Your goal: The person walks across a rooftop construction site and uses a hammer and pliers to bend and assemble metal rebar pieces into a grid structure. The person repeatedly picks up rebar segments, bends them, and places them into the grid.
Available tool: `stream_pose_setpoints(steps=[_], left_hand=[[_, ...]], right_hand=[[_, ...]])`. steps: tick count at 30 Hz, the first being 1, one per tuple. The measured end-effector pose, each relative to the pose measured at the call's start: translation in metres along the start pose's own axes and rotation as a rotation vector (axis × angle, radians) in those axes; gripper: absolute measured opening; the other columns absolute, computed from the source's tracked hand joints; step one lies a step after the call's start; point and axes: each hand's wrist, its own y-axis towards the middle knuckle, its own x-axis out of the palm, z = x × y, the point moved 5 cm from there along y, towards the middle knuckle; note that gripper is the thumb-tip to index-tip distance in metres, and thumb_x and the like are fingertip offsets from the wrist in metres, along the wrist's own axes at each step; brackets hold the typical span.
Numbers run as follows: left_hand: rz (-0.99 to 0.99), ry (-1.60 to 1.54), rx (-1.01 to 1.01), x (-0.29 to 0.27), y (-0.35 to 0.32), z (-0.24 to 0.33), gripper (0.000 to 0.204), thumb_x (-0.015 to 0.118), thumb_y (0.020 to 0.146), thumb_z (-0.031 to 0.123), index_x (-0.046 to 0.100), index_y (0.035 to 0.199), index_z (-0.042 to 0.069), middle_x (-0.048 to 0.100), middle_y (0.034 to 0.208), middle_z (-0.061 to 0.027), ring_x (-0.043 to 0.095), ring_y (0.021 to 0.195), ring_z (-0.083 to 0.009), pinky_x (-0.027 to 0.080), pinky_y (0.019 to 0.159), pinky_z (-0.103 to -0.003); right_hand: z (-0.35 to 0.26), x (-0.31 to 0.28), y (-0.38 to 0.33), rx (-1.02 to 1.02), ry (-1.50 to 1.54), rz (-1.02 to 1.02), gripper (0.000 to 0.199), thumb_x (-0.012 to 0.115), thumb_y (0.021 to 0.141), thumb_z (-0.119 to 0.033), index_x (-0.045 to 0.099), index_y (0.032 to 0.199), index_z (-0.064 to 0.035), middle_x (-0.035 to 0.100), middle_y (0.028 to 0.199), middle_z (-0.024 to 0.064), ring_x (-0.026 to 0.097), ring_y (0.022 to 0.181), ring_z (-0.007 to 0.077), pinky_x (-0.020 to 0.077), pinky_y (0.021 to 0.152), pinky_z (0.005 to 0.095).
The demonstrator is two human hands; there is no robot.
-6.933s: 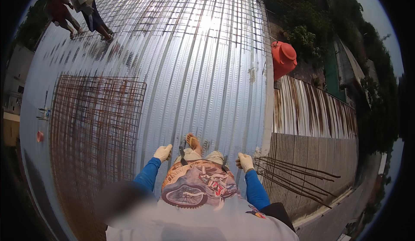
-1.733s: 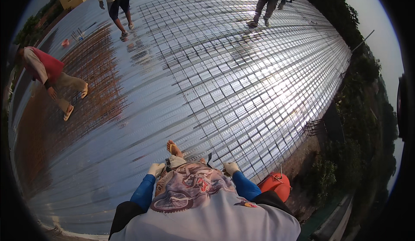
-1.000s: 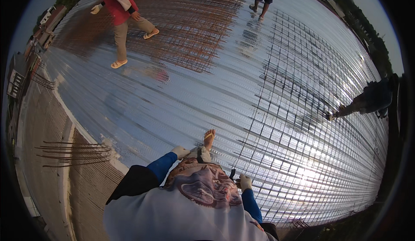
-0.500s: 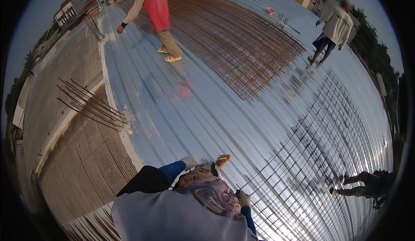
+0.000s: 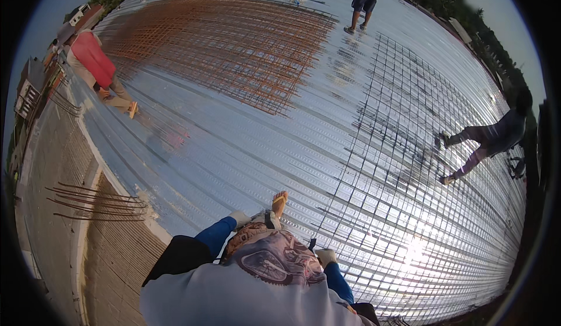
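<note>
My left hand, in a light glove below a blue sleeve, is beside my lower leg; its fingers are too small and partly hidden to read. My right hand, gloved too, is closed on a small black tool whose kind I cannot make out. It is close to the near left edge of a dark rebar mesh lying on the corrugated metal decking. Between and ahead of my hands shows my sandalled foot.
A rusty rebar mat covers the decking ahead. At the left, bent bars stick out by the deck's edge. Three people are around: one in red stooping, one in dark shorts, one bending over the mesh.
The view has swung right, so the scene has shifted left. The person in red has gone from standing to stooping. My hands stay low beside my legs.
</note>
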Motion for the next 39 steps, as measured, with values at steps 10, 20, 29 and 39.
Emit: stream_pose_setpoints(steps=[10,20,29,39], left_hand=[[-0.081,0.767,0.415,-0.01,0.114,0.033,0.038,0.072,0.08,0.035,0.08,0.1,0.004,0.077,0.097,-0.0203,0.075,0.09,-0.0375,0.058,0.08,-0.045],[0.063,0.759,0.638,0.007,0.092,0.144,0.02,0.065,0.076,0.004,0.08,0.089,0.005,0.076,0.092,-0.0213,0.075,0.09,-0.0352,0.059,0.083,-0.042],[0.186,0.435,0.65,-0.012,0.059,0.121,0.025,0.062,0.078,0.005,0.08,0.096,0.003,0.076,0.092,-0.0219,0.074,0.086,-0.0354,0.057,0.079,-0.043],[0.007,0.465,0.162,-0.058,0.078,-0.044,0.037,0.06,0.088,0.021,0.077,0.107,-0.006,0.076,0.088,-0.0216,0.075,0.08,-0.0291,0.056,0.073,-0.039]], right_hand=[[0.054,0.023,-0.042,0.244,-0.216,0.334,0.035,0.082,0.077,-0.023,0.079,0.109,-0.0098,0.076,0.112,0.014,0.073,0.105,0.0336,0.0585,0.089,0.041],[0.091,0.071,-0.09,0.366,0.16,0.601,0.031,0.066,0.078,-0.012,0.08,0.106,-0.0094,0.077,0.103,0.0202,0.073,0.102,0.0374,0.0561,0.091,0.0411],[0.146,0.102,-0.082,0.352,0.207,0.306,0.026,0.064,0.081,-0.01,0.079,0.102,-0.0085,0.078,0.103,0.0155,0.074,0.102,0.0315,0.0566,0.088,0.0377],[-0.033,0.022,-0.052,0.347,0.381,0.351,0.031,0.067,0.085,-0.024,0.073,0.092,0.0063,0.068,0.073,0.0067,0.064,0.064,0.0156,0.0519,0.06,0.0322]])
